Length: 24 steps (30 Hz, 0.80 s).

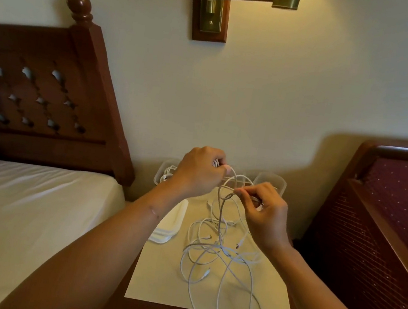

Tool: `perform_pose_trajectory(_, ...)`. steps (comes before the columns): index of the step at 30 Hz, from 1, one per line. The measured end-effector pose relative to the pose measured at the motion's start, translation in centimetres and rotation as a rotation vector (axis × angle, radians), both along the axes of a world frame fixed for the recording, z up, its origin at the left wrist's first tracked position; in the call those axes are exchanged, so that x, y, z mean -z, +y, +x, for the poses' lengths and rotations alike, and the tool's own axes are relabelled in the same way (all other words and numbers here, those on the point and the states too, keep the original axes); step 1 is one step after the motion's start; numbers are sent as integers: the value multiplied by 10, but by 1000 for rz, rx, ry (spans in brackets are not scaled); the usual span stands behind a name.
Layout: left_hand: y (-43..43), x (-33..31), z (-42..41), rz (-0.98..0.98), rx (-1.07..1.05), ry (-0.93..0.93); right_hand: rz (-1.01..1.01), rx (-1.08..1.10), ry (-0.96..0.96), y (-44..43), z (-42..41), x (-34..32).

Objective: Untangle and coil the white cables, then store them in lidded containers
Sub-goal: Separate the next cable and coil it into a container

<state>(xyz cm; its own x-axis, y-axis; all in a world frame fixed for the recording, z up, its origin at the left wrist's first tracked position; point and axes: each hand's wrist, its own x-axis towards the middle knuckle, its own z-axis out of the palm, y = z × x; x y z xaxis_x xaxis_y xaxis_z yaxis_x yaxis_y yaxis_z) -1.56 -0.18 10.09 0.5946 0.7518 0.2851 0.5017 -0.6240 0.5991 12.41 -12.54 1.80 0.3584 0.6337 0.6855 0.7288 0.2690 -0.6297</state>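
Left grip (200,172): fingers curled tight round a small bundle of white cable, which shows at the thumb side. It is held up above the back of the desk (153,281).

Right grip (265,215): thumb and forefinger pinched together on one strand, other fingers curled under. It sits lower than the left grip and to its right, close but not touching.

Cables (220,251): a loop runs between the two grips, then strands drop straight down into a loose tangle on the desk, right under and just in front of my hands. Several connector ends are visible in the pile. Two or three long strands run over the desk's front edge and out of frame at the bottom.

Clear containers at the back of the desk, against the wall: the left tub (164,175) is partly hidden by my left grip and has white cable inside; the right tub (271,182) is behind my right grip, contents can't tell.

Lids (169,225): white stack on the left side of the desk, under my left wrist.

Bed (20,207) is left of the desk.
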Motion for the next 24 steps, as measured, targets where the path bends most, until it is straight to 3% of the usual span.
perform_pose_trajectory(3,1,0,6,-33,-47,-105,-20,-78,-154,-2,-3,16)
perform_pose_trajectory(6,-1,-9,7,-99,-65,-425,-181,-184,-243,-2,4,42)
perform_pose_trajectory(11,0,-43,-3,-249,-55,-822,-521,-204,-104,-1,14,66)
perform_pose_trajectory(16,-11,-43,-8,-367,14,-806,-566,-162,131,13,10,43)
perform_pose_trajectory(21,-21,-38,-8,-535,115,-786,-488,-275,201,27,-7,24)
perform_pose_trajectory(24,-16,-32,-22,-685,140,-826,-444,-229,283,26,-11,23)
